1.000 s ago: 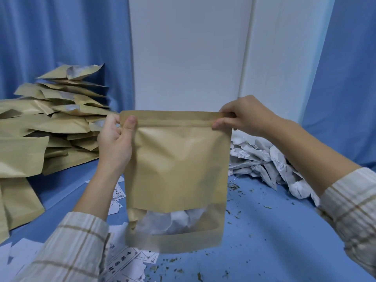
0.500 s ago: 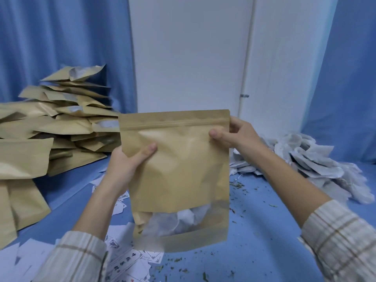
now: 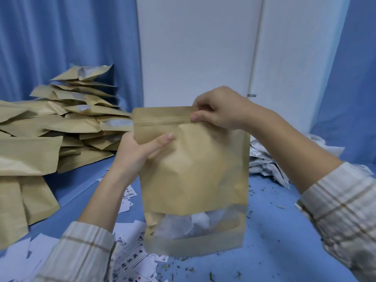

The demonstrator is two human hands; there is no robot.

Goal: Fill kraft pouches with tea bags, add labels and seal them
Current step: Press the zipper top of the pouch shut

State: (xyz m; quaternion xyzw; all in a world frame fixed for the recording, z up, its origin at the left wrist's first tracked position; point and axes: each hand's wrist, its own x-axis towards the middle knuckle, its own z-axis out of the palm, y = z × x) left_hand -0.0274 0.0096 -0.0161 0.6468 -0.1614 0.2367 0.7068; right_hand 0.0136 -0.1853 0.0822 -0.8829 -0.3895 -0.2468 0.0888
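From my remote station I see a filled kraft pouch (image 3: 193,169) held upright over the blue table (image 3: 284,231), dead centre of the view, its base at or just above the surface. The right hand (image 3: 221,107), at one o'clock from the pouch's middle, pinches the zip strip (image 3: 162,121) between thumb and fingers partway along the top edge. The left hand (image 3: 140,151), at nine o'clock, grips the pouch's left side, thumb laid across the front panel. White tea bags (image 3: 195,222) show through the clear window at six o'clock.

I judge the seal to be in progress, and the risks sit there. If the pinch skips a section, the zip may stay open in the stretch toward ten o'clock. The front panel bulges below the strip, so trapped air could pop the closure. Loose tea crumbs (image 3: 262,202) dot the table at four o'clock; any caught in the track would foul it. I cannot see a label on this face. Printed labels (image 3: 130,259) lie at seven o'clock, stacked empty pouches (image 3: 61,127) at nine, spare tea bags at three.
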